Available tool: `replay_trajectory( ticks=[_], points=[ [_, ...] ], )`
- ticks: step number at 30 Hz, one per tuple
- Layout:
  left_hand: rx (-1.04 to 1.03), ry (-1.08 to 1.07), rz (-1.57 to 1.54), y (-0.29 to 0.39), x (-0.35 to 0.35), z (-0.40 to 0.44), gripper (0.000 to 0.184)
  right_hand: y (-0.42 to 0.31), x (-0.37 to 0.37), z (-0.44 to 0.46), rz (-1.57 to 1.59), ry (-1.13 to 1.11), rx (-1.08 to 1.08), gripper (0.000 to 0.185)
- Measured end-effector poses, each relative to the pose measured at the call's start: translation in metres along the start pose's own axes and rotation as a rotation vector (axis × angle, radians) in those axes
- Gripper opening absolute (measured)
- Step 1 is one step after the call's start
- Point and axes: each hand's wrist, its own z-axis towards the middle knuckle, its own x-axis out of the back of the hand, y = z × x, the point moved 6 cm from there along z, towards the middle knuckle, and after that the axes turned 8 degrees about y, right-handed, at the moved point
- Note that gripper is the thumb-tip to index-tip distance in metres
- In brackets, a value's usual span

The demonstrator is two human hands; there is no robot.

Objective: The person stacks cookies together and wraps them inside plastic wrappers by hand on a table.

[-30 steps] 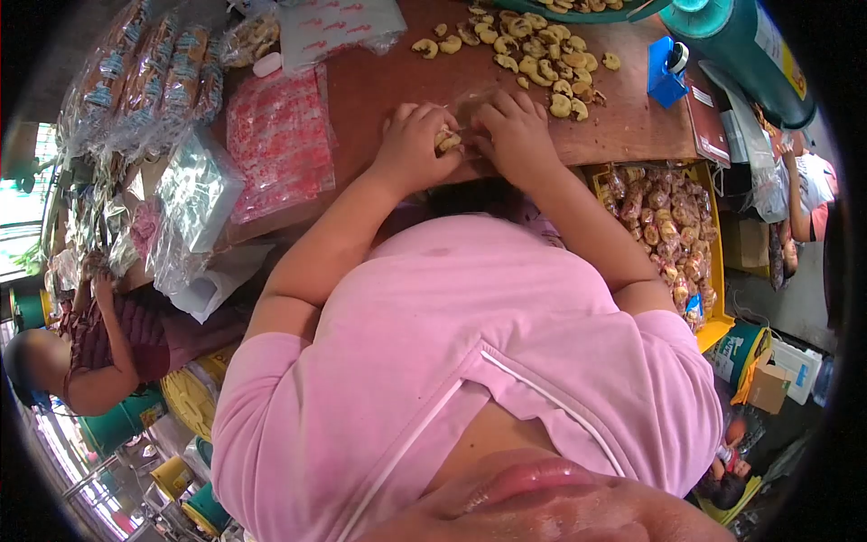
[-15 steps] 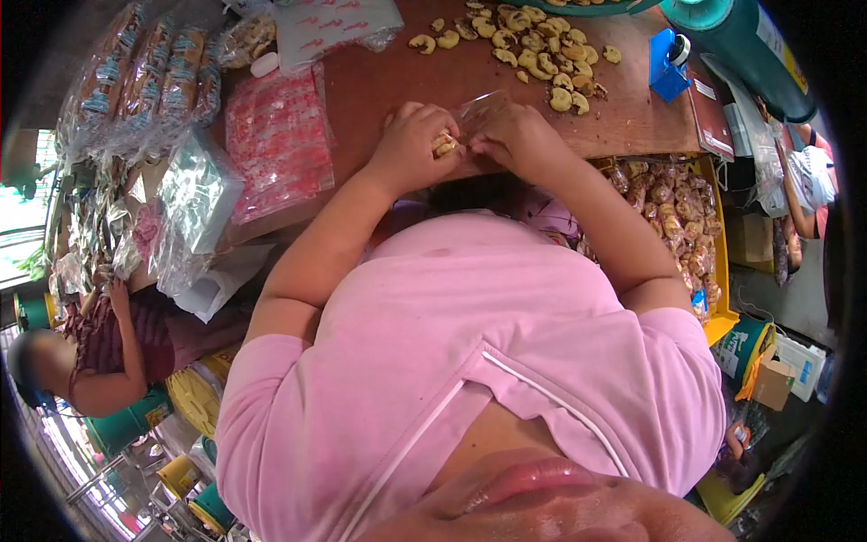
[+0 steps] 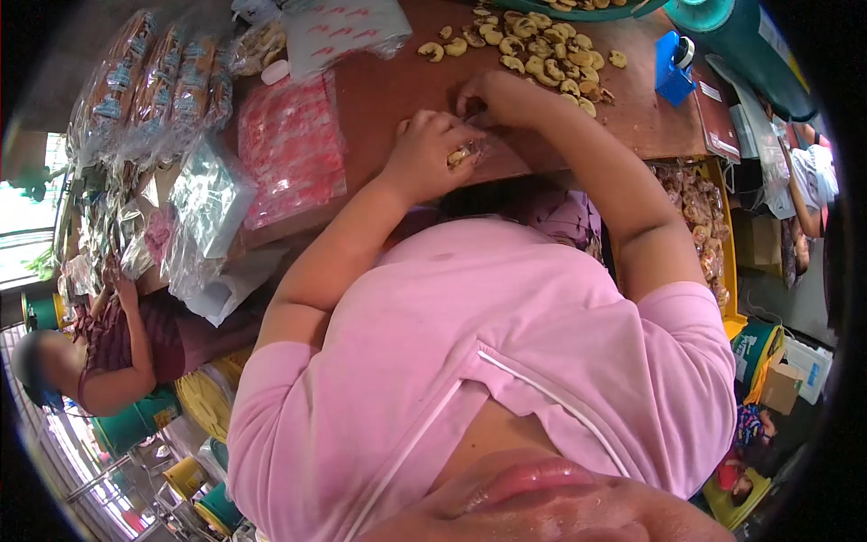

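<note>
My left hand (image 3: 435,155) is closed around a small clear plastic bag of cookies (image 3: 461,156) at the table's near edge. Pale, curved cookies show through the film between its fingers. Just beyond it, my right hand (image 3: 498,98) is bent with its fingertips curled together, close to the left fingers. What those fingertips pinch is hidden. Past the right hand lies a loose pile of curved cookies with dark filling (image 3: 551,54) on the brown table (image 3: 379,99).
Red-printed plastic bags (image 3: 291,149) lie left, beside packed bundles (image 3: 167,81) and white printed bags (image 3: 348,36). A blue tape dispenser (image 3: 674,70) stands right, near a green container (image 3: 742,50). A yellow crate (image 3: 733,262) holds bagged cookies. Another person (image 3: 117,352) sits at left.
My right hand has moved up and away from me, toward the cookie pile. My left hand has shifted slightly right and nearer, still holding the bag. The view has shifted a little.
</note>
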Motion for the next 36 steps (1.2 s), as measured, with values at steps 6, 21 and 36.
replay_trajectory(
  ticks=[6, 21, 36],
  points=[
    [-0.118, -0.081, 0.113, 0.001, -0.002, -0.002, 0.02, -0.001, -0.011, -0.012, -0.173, 0.049, -0.045, 0.021],
    [-0.128, -0.033, 0.111, -0.001, -0.005, 0.001, 0.02, -0.043, -0.032, -0.088, -0.38, 0.43, 0.097, 0.026],
    [-0.222, -0.144, 0.241, 0.015, -0.017, 0.028, 0.047, -0.029, -0.035, -0.087, -0.222, 0.516, 0.042, 0.019]
  ],
)
